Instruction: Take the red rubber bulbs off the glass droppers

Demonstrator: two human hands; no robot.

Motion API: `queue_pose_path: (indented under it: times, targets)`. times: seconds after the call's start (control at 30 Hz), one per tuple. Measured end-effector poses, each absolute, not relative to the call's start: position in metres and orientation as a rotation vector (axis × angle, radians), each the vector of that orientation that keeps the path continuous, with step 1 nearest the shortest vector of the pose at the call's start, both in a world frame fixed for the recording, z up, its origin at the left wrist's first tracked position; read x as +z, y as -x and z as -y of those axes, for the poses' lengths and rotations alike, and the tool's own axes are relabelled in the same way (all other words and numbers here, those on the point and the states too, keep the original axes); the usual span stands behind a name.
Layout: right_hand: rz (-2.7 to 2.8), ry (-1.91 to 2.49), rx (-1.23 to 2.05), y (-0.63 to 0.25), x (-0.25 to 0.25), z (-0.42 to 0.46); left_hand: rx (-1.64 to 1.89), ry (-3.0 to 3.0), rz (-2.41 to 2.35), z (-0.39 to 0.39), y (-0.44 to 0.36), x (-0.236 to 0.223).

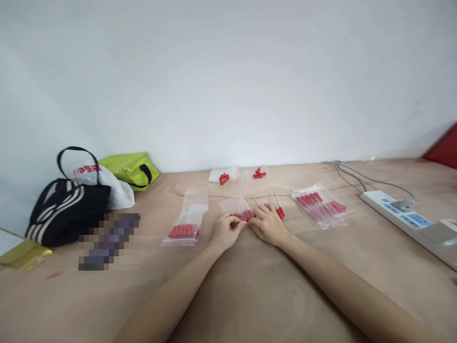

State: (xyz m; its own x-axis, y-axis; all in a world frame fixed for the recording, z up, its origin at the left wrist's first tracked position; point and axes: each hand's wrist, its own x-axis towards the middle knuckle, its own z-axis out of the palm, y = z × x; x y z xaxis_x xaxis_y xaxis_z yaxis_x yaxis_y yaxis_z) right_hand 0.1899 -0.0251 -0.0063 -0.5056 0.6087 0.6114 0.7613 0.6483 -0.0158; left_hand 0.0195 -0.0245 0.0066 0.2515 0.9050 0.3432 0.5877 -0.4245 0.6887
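Note:
My left hand [225,229] and my right hand [267,223] meet at the middle of the wooden table [250,295]. Both pinch the bottom edge of a small clear zip bag [236,206] that holds red-capped droppers. A few loose red-capped droppers [277,206] lie just right of my right hand. A filled bag of droppers [186,219] lies to the left. A pile of filled bags [320,205] lies to the right.
Near the wall lie loose red caps [259,174] and clear bags [224,176]. At the left stand a black striped bag [64,209], a white plastic bag [107,183] and a lime pouch [131,169]. A white power strip [407,216] runs along the right.

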Motion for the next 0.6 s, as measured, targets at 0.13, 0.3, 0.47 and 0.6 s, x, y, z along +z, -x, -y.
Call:
queue_pose_path:
  times: [0.13,0.3,0.47,0.6]
  targets:
    - [2.246,0.988,-0.468,-0.1898,-0.0091,0.0273,1.011,-2.254,-1.341,0.0249,-0.0203,0.0077]
    - [2.238,0.952,-0.515,-0.1913,-0.0095,0.0287,0.998,-2.481,-1.179,0.0227,-0.0197,0.0023]
    - [2.169,1.008,-0.353,-0.1882,-0.0080,0.0288,0.971,-2.398,-1.174,0.0230,-0.0203,-0.0003]
    - [2.139,1.079,-0.320,-0.1824,-0.0075,0.0303,1.038,-2.318,-1.175,0.0244,-0.0211,-0.0005]
